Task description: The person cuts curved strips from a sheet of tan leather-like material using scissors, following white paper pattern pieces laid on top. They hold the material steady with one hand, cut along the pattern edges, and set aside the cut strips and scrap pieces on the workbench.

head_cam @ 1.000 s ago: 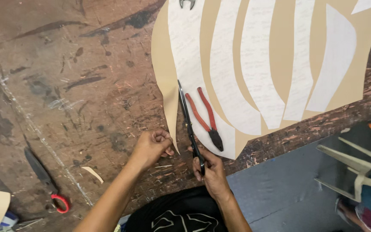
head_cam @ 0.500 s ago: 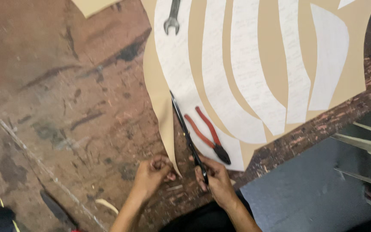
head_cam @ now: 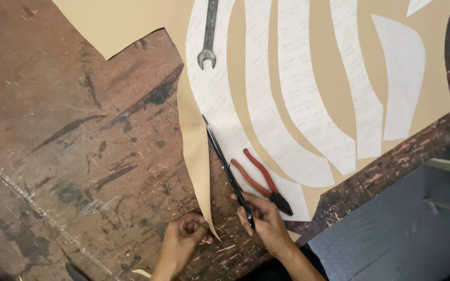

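Cutting along the edge of a tan sheet (head_cam: 204,156) is the step in hand, judging by how things lie: the right hand (head_cam: 266,226) is gripping the handles of long black scissors (head_cam: 227,169), fingers curled tight around them, with the thin blades lying up along the border between bare tan material and the first white pattern piece (head_cam: 220,114). The left hand (head_cam: 186,239) is pinching the pointed lower tip of the narrow tan strip, fingers closed on it and pulling it taut just beside the scissors. Any following stroke would probably call for keeping that strip tensioned while the blades are tracking the curved white outline. The sheet is lying flat on the surface (head_cam: 79,130), spreading up and to the right, its lower corner reaching the surface's edge. It looks like smooth, thin leather or card, covered with long, curved white paper shapes bearing faint writing. The surface is worn dark wood, scratched and stained. Red-handled pliers (head_cam: 261,179) are resting on the sheet just beside the scissors, and a grey steel spanner (head_cam: 208,36) is lying near its top.
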